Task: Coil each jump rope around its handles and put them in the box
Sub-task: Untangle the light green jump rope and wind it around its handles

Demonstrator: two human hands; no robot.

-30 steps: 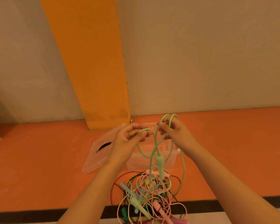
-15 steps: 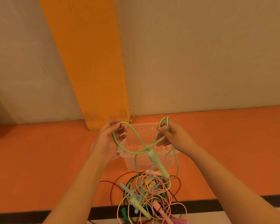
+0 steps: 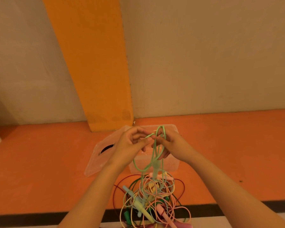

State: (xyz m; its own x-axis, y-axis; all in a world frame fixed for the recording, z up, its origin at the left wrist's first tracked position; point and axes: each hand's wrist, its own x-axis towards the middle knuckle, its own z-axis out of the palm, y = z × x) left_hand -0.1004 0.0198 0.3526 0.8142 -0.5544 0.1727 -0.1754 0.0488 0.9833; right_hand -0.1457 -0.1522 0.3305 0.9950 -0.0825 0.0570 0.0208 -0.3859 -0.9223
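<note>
Since half a second ago our left hand [image 3: 130,145] has swung back to the right. It now sits just beside our right hand [image 3: 173,143], fingertips almost touching, above the box [image 3: 175,163]. The wide loop we had stretched between the hands has collapsed into narrow hanging strands.

Our left thumb and forefinger are pinched together on the top bend of the green rope [image 3: 152,159], with the other fingers curled behind them. Our right fingers are curled and clamped on the same rope, and a tall loop of it stands up above the knuckles. Below the hands a slack loop sags under our left wrist. The rope's handle [image 3: 155,170] hangs blurred in front of the box's near wall, its lower end reaching the pile [image 3: 155,198].

That pile is a tangle of pink, yellow, green, pale blue and dark red ropes and handles. It lies on the orange floor [image 3: 39,170] just nearer to us than the box and spills over a black stripe [image 3: 31,217].

The clear box stands near the foot of an orange pillar [image 3: 95,63]. Its lid [image 3: 97,160] leans tilted against the left side. Our hands hide the inside of the box, so we cannot tell what it holds.
</note>
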